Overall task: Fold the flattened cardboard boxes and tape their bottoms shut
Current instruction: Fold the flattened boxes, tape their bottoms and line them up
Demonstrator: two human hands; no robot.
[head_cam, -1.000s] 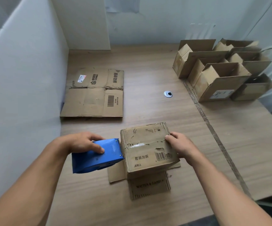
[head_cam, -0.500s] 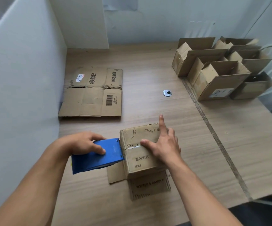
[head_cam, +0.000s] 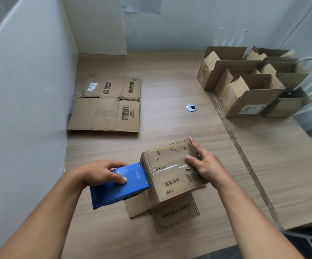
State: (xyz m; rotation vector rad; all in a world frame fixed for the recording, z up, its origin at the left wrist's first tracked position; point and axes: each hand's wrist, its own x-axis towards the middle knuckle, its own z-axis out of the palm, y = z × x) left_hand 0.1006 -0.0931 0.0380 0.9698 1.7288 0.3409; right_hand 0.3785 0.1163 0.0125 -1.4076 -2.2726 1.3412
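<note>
A folded cardboard box (head_cam: pixel 172 176) stands bottom-up near the table's front, its lower flaps splayed on the wood. A strip of clear tape (head_cam: pixel 170 168) runs along its top seam. My left hand (head_cam: pixel 99 172) grips a blue tape dispenser (head_cam: pixel 121 186), whose front end touches the box's left edge. My right hand (head_cam: pixel 205 165) lies flat on the right part of the box top, fingers straight, thumb on the tape. A flattened cardboard box (head_cam: pixel 106 105) lies at the back left.
Several folded open boxes (head_cam: pixel 248 85) stand in a group at the back right. A white partition (head_cam: pixel 24 90) walls the left side. A round metal grommet (head_cam: pixel 191 107) sits mid-table. A taped seam (head_cam: pixel 244 161) runs across the table on the right.
My right hand went from the box's right edge to the middle of the top, then slid back right along the tape. The dispenser stayed at the left edge.
</note>
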